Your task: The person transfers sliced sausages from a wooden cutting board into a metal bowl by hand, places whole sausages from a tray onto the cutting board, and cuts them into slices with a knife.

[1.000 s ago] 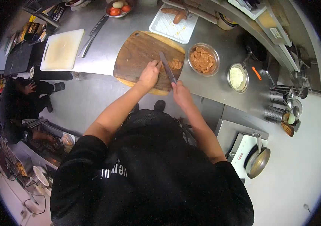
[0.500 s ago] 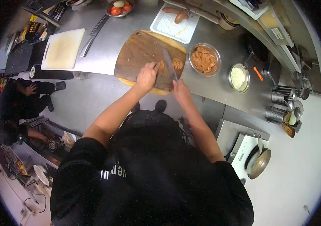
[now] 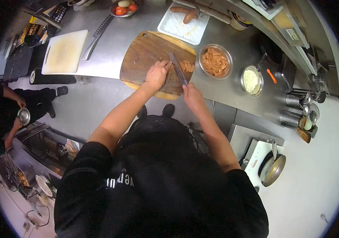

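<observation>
A kitchen knife [image 3: 178, 68] is held by its handle in my right hand [image 3: 194, 96], its blade angled over the wooden cutting board [image 3: 137, 57]. My left hand [image 3: 158, 74] rests on the board left of the blade, fingers bent and together. A small end of sausage [image 3: 171, 67] shows at its fingertips, mostly hidden. Cut sausage slices [image 3: 186, 66] lie right of the blade. Beside the board stands a metal bowl of sliced sausage [image 3: 216, 62]. Whole sausages [image 3: 189, 16] lie on a white tray [image 3: 175, 30] behind the board.
A white cutting board [image 3: 65, 51] and another knife [image 3: 97, 37] lie to the left. Further right are a bowl of chopped white food [image 3: 251, 81] and an orange-handled tool [image 3: 272, 76]. A pan [image 3: 273, 172] sits on a cooker at lower right. A co-worker [image 3: 30, 101] is at far left.
The knife blade has shifted slightly left, closer to my left hand's fingertips. The co-worker has drawn back from the counter and now holds a small metal bowl.
</observation>
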The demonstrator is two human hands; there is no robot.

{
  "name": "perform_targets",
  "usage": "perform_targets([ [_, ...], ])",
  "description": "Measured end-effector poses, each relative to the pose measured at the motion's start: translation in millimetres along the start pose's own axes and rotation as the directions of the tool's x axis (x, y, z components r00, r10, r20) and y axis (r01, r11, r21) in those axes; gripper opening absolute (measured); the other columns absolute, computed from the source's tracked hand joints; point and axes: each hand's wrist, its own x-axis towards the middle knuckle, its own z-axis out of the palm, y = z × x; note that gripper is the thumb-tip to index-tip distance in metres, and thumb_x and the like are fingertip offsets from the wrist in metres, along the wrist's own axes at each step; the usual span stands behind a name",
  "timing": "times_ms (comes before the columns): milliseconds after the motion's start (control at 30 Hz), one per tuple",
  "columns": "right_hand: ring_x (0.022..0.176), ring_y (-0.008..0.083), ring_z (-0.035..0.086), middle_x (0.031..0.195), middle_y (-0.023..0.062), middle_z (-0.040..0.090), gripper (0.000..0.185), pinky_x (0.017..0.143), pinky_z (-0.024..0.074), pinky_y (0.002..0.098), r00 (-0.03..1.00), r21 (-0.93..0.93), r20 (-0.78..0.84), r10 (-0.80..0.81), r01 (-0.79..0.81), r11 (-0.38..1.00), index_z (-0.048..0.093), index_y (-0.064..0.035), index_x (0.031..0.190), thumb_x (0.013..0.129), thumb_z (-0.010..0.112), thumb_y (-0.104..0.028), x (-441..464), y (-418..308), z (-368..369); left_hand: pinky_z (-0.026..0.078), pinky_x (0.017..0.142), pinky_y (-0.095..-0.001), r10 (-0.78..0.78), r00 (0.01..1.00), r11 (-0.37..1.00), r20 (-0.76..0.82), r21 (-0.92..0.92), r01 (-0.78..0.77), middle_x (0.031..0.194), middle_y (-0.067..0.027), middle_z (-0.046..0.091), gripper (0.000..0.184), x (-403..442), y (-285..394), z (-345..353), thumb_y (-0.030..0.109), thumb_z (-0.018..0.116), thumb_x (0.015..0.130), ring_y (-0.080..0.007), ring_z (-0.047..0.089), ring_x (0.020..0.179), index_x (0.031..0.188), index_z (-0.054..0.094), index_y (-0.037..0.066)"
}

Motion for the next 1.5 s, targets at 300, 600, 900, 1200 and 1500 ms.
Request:
perform_targets([
  [300, 0.074, 0.0487, 0.059, 0.076, 0.0303, 0.060, 0.035, 0.068, 0.0453, 0.0555, 0.996, 0.035, -0.083, -0.039, 0.042, 0.999, 0.047, 0.0021, 0.091, 0.096, 0.040, -0.031, 31.5, 6.5, 28.8, 0.047, 0.086, -0.0372, -0.031, 0.999, 1.000, 0.033, -0.004, 0.031, 0.118, -0.0113, 0.057, 0.039, 3.4, 2.6, -4.9, 0.011, 0.048, 0.085, -0.0307, 0.055, 0.101, 0.122, 0.056, 0.006],
  [600, 0.076, 0.0488, 0.059, 0.077, 0.0302, 0.061, 0.034, 0.068, 0.0450, 0.0553, 1.000, 0.020, 0.009, 0.012, -0.012, 1.000, 0.046, 0.0031, 0.095, 0.096, 0.040, -0.031, 6.5, -3.4, -3.6, 0.047, 0.087, -0.0365, -0.019, 0.998, 0.998, -0.061, -0.053, 0.016, 0.109, -0.0106, 0.060, 0.034, 8.9, -2.0, 6.5, 0.011, 0.048, 0.083, -0.0295, 0.055, 0.100, 0.115, 0.060, 0.005],
  [900, 0.074, 0.0486, 0.059, 0.075, 0.0304, 0.060, 0.033, 0.067, 0.0456, 0.0551, 0.996, 0.080, -0.077, -0.037, 0.043, 0.996, 0.047, 0.0025, 0.094, 0.096, 0.041, -0.030, 46.7, -1.5, 38.1, 0.046, 0.089, -0.0367, -0.027, 0.999, 0.999, -0.020, -0.027, 0.026, 0.115, -0.0108, 0.059, 0.035, 5.1, -2.7, 2.7, 0.011, 0.047, 0.083, -0.0295, 0.054, 0.105, 0.116, 0.059, 0.004],
  [1200, 0.071, 0.0484, 0.059, 0.074, 0.0300, 0.060, 0.033, 0.063, 0.0456, 0.0556, 0.998, 0.034, -0.055, -0.021, 0.023, 0.999, 0.047, 0.0019, 0.092, 0.096, 0.041, -0.030, 3.3, -4.1, 5.6, 0.047, 0.085, -0.0399, 0.050, 0.991, 0.989, -0.125, -0.131, -0.066, 0.110, -0.0197, 0.060, 0.037, 0.5, -8.5, 5.2, 0.005, 0.049, 0.081, -0.0367, 0.057, 0.095, 0.117, 0.058, 0.000],
  [1500, 0.075, 0.0487, 0.059, 0.075, 0.0304, 0.060, 0.034, 0.066, 0.0455, 0.0554, 1.000, 0.046, -0.013, -0.011, 0.011, 0.999, 0.047, 0.0028, 0.091, 0.096, 0.041, -0.030, 16.8, -6.8, 21.5, 0.047, 0.087, -0.0390, -0.050, 0.999, 0.991, -0.004, -0.127, 0.049, 0.112, -0.0159, 0.060, 0.036, 0.2, -3.0, -1.3, 0.006, 0.048, 0.083, -0.0336, 0.055, 0.103, 0.117, 0.059, 0.002],
])
